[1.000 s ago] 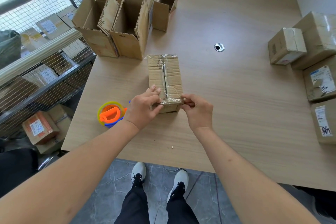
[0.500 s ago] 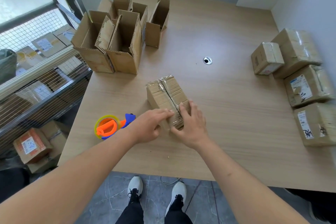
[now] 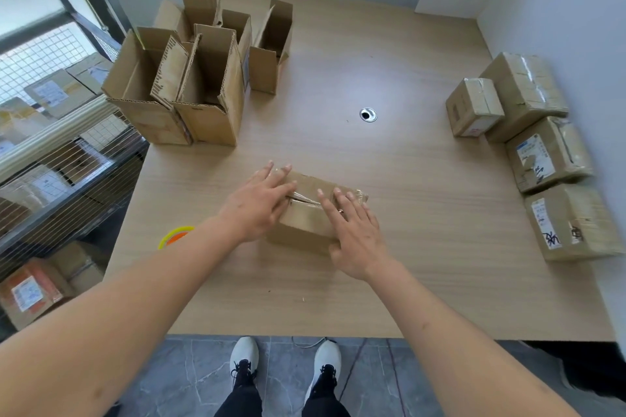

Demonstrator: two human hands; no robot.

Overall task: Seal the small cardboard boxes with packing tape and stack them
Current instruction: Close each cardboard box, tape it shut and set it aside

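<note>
**Both hands flat on the taped box**

Your small cardboard box lies on the worktop directly under your two hands, clear tape running along its top seam. Your left hand rests on the box's left end, grip released, fingers straight and spread. Your right hand presses the right end, fingers also straight, thumb down the near side. Just left of your left forearm, the orange-and-yellow tape dispenser peeks out. Beyond your left hand stand the open cardboard boxes. Well off to the right of your right hand, the sealed boxes sit against the wall.
</note>
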